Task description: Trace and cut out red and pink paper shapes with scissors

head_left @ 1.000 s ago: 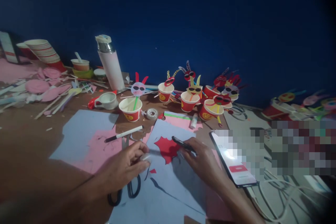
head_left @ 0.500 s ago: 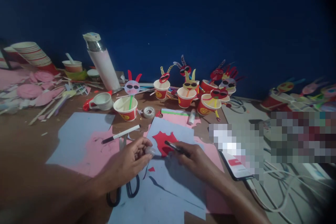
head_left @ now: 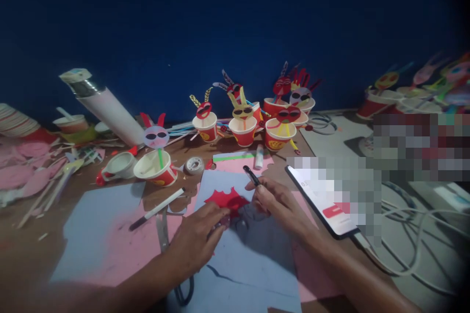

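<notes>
A red paper cutout with a spiky edge (head_left: 228, 199) lies on pale blue paper (head_left: 253, 264). My left hand (head_left: 200, 234) is curled at the cutout's lower left, its fingers round a small clear thing that I cannot make out well. To the right of the cutout, my right hand (head_left: 270, 198) grips a black pen (head_left: 251, 175), which points up and left. Scissors (head_left: 162, 230) are partly hidden under my left forearm. A white marker with a black cap (head_left: 156, 209) rests on pink and blue paper to the left.
Paper cups with paper faces, such as one with red ears (head_left: 156, 166), stand behind the papers. A tape roll (head_left: 194, 165), a glue stick (head_left: 259, 156), a mug (head_left: 119, 166) and a bottle (head_left: 110, 112) are near. A phone (head_left: 319, 200) with cables lies right.
The view has turned a little. My left hand has moved onto the lower left of the red cutout. My right hand has drawn back to its right, with the pen now tilted upward.
</notes>
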{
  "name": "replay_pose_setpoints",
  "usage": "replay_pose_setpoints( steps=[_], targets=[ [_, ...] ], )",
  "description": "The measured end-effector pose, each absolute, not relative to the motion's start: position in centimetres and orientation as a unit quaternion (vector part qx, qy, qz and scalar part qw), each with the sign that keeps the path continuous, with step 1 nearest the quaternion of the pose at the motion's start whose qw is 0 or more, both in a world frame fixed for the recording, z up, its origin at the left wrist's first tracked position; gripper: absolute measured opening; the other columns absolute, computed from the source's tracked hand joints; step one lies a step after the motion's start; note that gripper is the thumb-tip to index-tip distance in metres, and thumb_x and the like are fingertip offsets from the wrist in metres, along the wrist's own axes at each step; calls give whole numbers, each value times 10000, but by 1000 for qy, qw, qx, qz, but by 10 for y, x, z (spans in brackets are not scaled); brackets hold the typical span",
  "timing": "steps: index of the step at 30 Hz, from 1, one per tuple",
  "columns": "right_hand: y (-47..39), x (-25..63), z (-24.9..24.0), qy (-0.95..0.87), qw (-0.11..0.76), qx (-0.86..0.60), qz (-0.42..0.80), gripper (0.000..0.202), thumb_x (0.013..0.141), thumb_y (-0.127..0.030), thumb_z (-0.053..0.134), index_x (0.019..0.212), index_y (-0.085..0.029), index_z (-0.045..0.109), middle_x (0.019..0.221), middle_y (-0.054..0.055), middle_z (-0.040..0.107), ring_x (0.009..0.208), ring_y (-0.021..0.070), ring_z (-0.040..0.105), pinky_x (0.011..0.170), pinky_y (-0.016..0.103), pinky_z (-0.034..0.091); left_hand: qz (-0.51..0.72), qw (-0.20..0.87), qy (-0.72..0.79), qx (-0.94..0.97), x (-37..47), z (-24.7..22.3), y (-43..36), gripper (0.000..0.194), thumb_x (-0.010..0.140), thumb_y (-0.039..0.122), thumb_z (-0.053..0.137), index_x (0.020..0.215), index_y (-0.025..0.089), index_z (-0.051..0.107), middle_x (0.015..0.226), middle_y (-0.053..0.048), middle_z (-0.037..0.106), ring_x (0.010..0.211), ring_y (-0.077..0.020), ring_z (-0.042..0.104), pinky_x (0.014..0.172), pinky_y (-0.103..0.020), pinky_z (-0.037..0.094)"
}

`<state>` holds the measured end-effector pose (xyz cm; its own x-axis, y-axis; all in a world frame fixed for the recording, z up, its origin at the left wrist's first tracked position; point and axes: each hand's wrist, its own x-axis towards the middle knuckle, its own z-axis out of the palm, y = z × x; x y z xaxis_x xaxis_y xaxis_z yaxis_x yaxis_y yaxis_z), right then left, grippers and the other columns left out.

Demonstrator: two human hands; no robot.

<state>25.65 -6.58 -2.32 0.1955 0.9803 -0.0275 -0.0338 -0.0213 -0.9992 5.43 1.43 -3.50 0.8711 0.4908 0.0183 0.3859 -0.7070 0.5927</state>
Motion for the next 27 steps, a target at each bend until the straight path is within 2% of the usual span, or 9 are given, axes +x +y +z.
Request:
replay_pose_setpoints(
  steps=[3,9,15,18,20,24,27],
  targets=[
    [-65,259,-25,-435,539,-547,469,367,890,-520,442,843,-169,539,602,-47,443,538,93,411,494,220,305,108,264,212,935,54,-44,17,268,903,192,414,1128,171,559,980,-83,606,894,-189,585,789,-317,481],
    [-66,259,-32,-431,532,-552,476,355,910,-494,429,926,-165,563,600,-47,449,529,91,383,490,224,296,140,222,191,946,54,-47,19,264,891,151,428,1123,166,553,943,-73,607,864,-184,584,763,-314,493],
    [-64,258,-36,-431,532,-550,477,389,908,-495,424,702,-176,510,590,-41,435,523,89,384,480,226,290,166,208,182,946,54,-50,18,257,891,153,452,1122,161,566,898,-71,612,822,-178,584,738,-307,497],
    [-64,256,-35,-447,519,-561,464,364,905,-458,444,680,-177,497,591,-45,436,530,87,389,491,223,299,163,207,181,948,53,-52,17,244,893,155,451,1105,162,572,889,-72,607,815,-175,579,732,-300,495],
    [-65,253,-33,-456,497,-573,466,298,880,-408,496,696,-176,519,596,-45,452,541,94,404,503,223,315,158,206,183,948,52,-54,17,222,893,155,451,1075,167,578,898,-73,605,830,-181,576,746,-307,490],
    [-67,242,-29,-505,440,-596,443,140,829,-204,524,728,-168,614,631,-31,547,591,111,478,548,221,358,168,208,188,945,52,-54,17,197,889,160,469,1058,178,569,919,-66,612,854,-187,574,767,-313,476],
    [-68,236,-28,-573,447,-558,401,208,796,-72,495,800,-181,673,715,-16,613,649,115,528,593,211,389,156,219,192,944,54,-51,17,160,892,171,463,1013,182,567,872,-49,607,813,-186,562,729,-311,465]
  ],
)
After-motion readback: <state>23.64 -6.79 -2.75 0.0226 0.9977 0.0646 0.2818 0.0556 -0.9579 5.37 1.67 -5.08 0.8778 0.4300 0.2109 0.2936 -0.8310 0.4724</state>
